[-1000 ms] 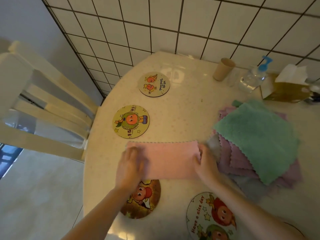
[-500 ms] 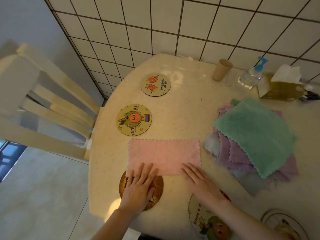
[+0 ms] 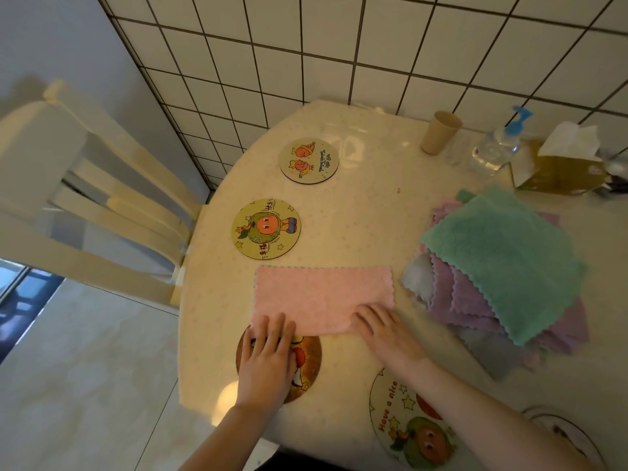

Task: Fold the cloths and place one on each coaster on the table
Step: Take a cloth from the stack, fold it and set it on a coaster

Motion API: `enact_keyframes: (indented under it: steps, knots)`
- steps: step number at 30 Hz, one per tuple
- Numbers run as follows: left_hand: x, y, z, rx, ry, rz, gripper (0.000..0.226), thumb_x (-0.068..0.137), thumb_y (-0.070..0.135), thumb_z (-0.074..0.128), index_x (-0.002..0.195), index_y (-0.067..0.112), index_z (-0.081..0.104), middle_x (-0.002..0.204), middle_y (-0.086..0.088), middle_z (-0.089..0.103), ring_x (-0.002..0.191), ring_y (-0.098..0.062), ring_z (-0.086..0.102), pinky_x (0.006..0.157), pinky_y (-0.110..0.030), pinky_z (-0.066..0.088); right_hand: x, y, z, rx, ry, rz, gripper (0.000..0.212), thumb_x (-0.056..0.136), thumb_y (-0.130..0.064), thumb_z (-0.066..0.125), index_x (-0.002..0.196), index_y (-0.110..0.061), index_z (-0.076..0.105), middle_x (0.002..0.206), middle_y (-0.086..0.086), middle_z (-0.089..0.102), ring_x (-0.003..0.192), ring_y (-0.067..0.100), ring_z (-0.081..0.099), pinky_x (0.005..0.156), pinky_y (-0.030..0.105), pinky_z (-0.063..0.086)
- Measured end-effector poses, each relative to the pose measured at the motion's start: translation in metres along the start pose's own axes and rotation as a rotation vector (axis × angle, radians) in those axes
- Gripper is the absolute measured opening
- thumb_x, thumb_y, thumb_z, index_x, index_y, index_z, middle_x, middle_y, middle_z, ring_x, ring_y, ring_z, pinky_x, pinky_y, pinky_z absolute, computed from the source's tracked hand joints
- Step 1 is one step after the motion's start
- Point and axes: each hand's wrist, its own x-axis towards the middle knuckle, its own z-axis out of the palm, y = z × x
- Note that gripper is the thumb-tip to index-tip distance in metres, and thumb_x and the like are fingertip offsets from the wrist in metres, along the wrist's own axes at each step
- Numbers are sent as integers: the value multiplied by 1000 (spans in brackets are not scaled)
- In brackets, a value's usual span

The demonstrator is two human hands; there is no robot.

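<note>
At the near right edge of the table (image 3: 356, 212), a coaster lettered "Have a nice" (image 3: 407, 423) is partly covered by the right forearm, and a further coaster rim (image 3: 564, 433) is seen at the near right corner. To the left of these lies the dark coaster (image 3: 309, 362), over which the left hand (image 3: 268, 358) is spread flat, fingers together, holding nothing, its fingertips resting on the near left corner of the pink cloth (image 3: 323, 297). The right hand (image 3: 384, 331) is likewise laid flat and open on the near right part of the same edge.

The pink cloth is judged to be folded once into a long rectangle, its near edge just overlapping the dark coaster. The step in hand appears to be smoothing before a second fold. It would be done well if the crease were pressed flat, one short end were pinched at both corners and carried across to meet the other, and the scalloped edges were matched before pressing. A packet small enough for a coaster would then result.

To the right, the stack of unfolded cloths (image 3: 475, 300) is topped by a green cloth (image 3: 503, 263). Farther left, the green-figure coaster (image 3: 266, 229) and, beyond it, the two-figure coaster (image 3: 308, 160) lie bare.
</note>
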Motion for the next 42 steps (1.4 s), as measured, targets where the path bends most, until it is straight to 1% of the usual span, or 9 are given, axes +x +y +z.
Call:
enact_keyframes:
  steps: [7, 13, 18, 23, 26, 32, 35, 38, 42]
  knots:
    - [4, 17, 3, 37, 54, -62, 53, 83, 32, 50, 132, 13, 56, 144, -10, 48, 134, -41, 39, 111, -51, 22, -11, 13, -16, 103, 88, -2, 61, 43, 1, 81, 99, -13, 62, 98, 1, 63, 89, 20, 62, 65, 25, 54]
    - [13, 68, -2, -107, 90, 217, 70, 89, 35, 47, 152, 22, 19, 157, -3, 25, 144, -30, 22, 114, -49, 26, -36, -4, -24, 172, 241, -169, 26, 75, -9, 48, 94, -17, 64, 92, -3, 63, 85, 18, 58, 69, 28, 53]
    - [5, 83, 13, -83, -32, 456, 48, 81, 33, 40, 121, 23, 65, 127, 3, 63, 117, -25, 61, 90, -39, 54, -68, -22, -34, 287, 231, -329, 24, 96, -23, 41, 97, -20, 64, 90, -6, 63, 79, 6, 53, 67, 21, 49]
    - [-15, 54, 20, -27, -23, 730, 52, 83, 38, 41, 133, 29, 50, 139, 6, 53, 130, -22, 49, 103, -40, 44, -49, -1, -11, 107, 170, -360, 51, 68, -3, 63, 117, -15, 60, 119, 1, 62, 107, 17, 60, 86, 25, 52]
    - [-29, 45, 17, -27, -17, 773, 54, 87, 41, 40, 141, 30, 41, 148, 5, 43, 137, -20, 40, 109, -46, 34, -33, 8, -5, -56, 15, -481, 57, 74, -9, 41, 128, -18, 54, 135, 1, 54, 125, 18, 50, 97, 31, 48]
    - [-48, 22, 12, -445, -95, 526, 54, 93, 39, 31, 146, 36, 29, 152, 12, 30, 142, -9, 26, 118, -29, 19, -32, 19, 8, -34, -90, -563, 70, 76, -1, 59, 141, -15, 38, 148, 4, 40, 137, 20, 36, 109, 33, 30]
    - [-43, 25, 3, -694, -141, 359, 51, 89, 41, 37, 140, 37, 44, 143, 16, 46, 129, 0, 45, 110, -22, 36, -27, 14, 5, 184, -49, -473, 50, 82, -14, 55, 132, -16, 50, 139, 1, 50, 130, 15, 44, 109, 31, 37]
    - [-29, 28, -8, -925, -99, 43, 42, 90, 56, 45, 98, 23, 70, 91, 7, 72, 79, -10, 66, 72, -34, 54, -19, 7, -12, 598, -183, -162, 25, 90, -27, 56, 113, -22, 62, 112, -4, 65, 98, 5, 59, 84, 26, 51]
    - [0, 22, -19, -1324, -54, -528, 49, 89, 46, 59, 58, 13, 43, 50, 0, 41, 49, -16, 40, 48, -28, 34, 7, -1, -20, 927, -20, 142, 22, 90, -26, 59, 69, -29, 53, 63, -12, 53, 56, -1, 46, 54, 18, 35]
